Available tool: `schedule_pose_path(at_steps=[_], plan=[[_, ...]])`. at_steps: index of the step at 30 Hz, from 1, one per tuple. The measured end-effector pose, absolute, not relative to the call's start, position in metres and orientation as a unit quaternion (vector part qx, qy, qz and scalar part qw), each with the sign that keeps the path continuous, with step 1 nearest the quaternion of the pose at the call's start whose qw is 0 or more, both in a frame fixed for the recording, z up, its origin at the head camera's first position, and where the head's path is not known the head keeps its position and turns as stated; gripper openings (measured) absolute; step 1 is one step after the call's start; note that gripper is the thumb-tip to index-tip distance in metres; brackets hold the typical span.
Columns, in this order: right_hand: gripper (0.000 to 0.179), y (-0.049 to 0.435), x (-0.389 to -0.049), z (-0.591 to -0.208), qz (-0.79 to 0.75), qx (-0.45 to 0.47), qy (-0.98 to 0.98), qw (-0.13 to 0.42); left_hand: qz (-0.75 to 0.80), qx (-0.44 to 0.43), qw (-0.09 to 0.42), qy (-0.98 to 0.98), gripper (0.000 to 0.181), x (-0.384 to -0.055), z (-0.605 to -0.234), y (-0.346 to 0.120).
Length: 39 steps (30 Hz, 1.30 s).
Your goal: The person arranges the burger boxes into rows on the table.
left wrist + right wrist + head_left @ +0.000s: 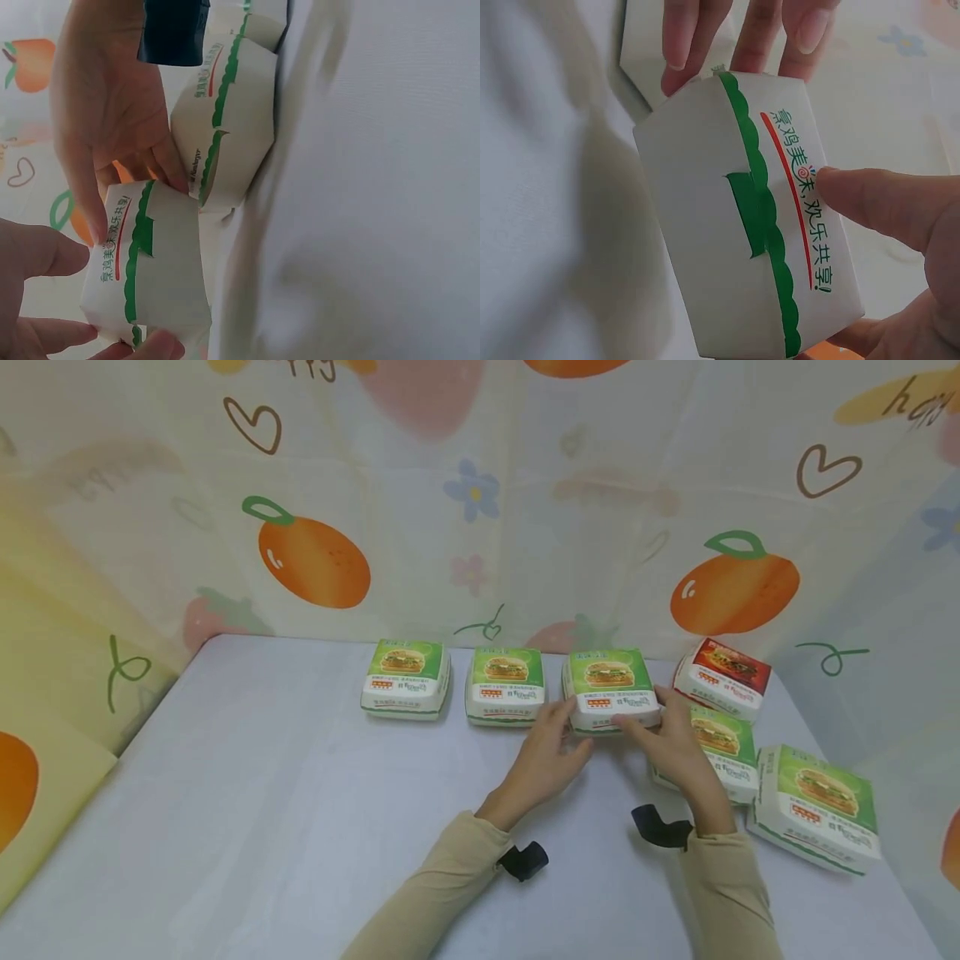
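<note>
A green-and-white burger box (pixel 611 681) stands at the back of the table between my two hands. My right hand (pixel 678 747) grips its right end, thumb on the lettered front and fingers behind, as the right wrist view also shows. With extended fingers, my left hand (pixel 543 764) touches the opposite end; in the right wrist view its fingertips (pixel 679 45) sit right at the box edge. The left wrist view has the same box (pixel 169 262) between both hands. Beside my left fingers stands a second green box (pixel 506 685).
Farther left is another green burger box (pixel 405 681). A red burger box (pixel 723 677) stands at the back right. In front of it are a green box (pixel 723 743), partly behind my right hand, and one more green box (pixel 817 806) near the right edge. A printed curtain (pixel 420 543) surrounds the white table (pixel 262 810).
</note>
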State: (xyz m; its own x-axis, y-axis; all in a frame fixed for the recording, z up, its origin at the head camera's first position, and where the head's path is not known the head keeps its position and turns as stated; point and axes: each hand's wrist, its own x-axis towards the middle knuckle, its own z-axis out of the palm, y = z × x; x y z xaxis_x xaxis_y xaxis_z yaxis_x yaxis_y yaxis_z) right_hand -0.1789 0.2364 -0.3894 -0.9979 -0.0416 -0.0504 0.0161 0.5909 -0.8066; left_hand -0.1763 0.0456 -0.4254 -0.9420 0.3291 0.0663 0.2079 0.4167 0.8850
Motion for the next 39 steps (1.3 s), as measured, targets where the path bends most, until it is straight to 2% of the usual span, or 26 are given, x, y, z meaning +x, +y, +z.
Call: schedule_pose_path(at_steps=[11, 32, 39], plan=[[0.076, 0.229, -0.182, -0.393, -0.452, 0.020, 0.891, 0.041, 0.517, 0.170, 0.052, 0.837, 0.071, -0.177, -0.432, 0.051], [0.083, 0.233, -0.188, -0.410, -0.473, 0.053, 0.875, 0.085, 0.535, 0.178, 0.116, 0.818, 0.074, -0.177, -0.444, 0.053], [0.080, 0.233, -0.190, -0.414, -0.476, 0.043, 0.876, 0.071, 0.508, 0.173, 0.121, 0.835, 0.078, -0.177, -0.443, 0.053]])
